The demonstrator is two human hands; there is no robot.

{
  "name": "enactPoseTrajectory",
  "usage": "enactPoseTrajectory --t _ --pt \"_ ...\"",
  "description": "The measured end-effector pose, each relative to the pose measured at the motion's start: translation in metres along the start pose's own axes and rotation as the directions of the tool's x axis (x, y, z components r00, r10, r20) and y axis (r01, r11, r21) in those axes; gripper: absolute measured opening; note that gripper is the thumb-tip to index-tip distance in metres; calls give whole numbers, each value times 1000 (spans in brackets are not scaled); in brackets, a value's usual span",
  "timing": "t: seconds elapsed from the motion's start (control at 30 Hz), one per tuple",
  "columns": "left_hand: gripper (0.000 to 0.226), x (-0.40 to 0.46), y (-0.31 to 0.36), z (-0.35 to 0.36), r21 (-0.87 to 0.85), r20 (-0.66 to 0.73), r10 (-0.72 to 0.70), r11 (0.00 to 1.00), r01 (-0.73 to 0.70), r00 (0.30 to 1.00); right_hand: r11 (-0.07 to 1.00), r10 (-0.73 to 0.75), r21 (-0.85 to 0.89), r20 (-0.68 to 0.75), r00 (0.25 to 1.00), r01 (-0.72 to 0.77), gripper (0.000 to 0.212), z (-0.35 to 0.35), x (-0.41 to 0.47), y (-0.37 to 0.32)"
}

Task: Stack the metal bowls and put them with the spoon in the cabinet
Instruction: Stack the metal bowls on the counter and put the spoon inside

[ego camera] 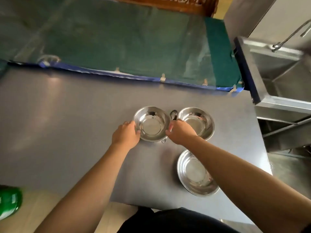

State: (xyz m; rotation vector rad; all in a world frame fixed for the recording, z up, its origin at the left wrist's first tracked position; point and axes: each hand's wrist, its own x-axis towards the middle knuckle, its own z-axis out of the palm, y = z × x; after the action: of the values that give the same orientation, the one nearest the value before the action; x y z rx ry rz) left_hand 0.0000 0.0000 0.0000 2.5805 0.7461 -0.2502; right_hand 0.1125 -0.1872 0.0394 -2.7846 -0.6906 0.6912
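Head view: left hand (125, 134) and right hand (180, 132) grip the left bowl (152, 123) between them; no writing is legible.

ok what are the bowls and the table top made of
Bowls: polished metal, likely stainless steel; mirror-like reflections and bright glints. Table top: smooth grey, semi-matte, perhaps laminate; only soft, blurred light patches.

Both my arms are stretched out forward, bare forearms angling in toward each other. My left hand (125, 135) is cupped with fingers curled, and my right hand (180, 132) mirrors it, thumb up, knuckles facing me.
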Motion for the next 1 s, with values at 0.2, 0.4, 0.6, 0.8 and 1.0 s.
enactPoseTrajectory --t 0.2,0.4,0.6,0.8,1.0 --pt "41 3 3 21 -107 34 -163 980 166 986 993 73 91 63 995 -78 37 21 11 13" --pt "57 18 8 30 -196 67 -240 948 249 968 978 98 181 54 994 -106 52 35 31 18" --pt "69 35 9 30 -328 145 -273 893 306 951 930 130 339 60 990 -143 73 46 42 18" --pt "45 40 -3 30 -443 168 -333 815 373 928 893 182 400 95 979 -205 70 42 50 12" --pt "36 24 1 20 -602 76 -337 735 312 939 903 131 410 26 991 -130 55 30 46 17"
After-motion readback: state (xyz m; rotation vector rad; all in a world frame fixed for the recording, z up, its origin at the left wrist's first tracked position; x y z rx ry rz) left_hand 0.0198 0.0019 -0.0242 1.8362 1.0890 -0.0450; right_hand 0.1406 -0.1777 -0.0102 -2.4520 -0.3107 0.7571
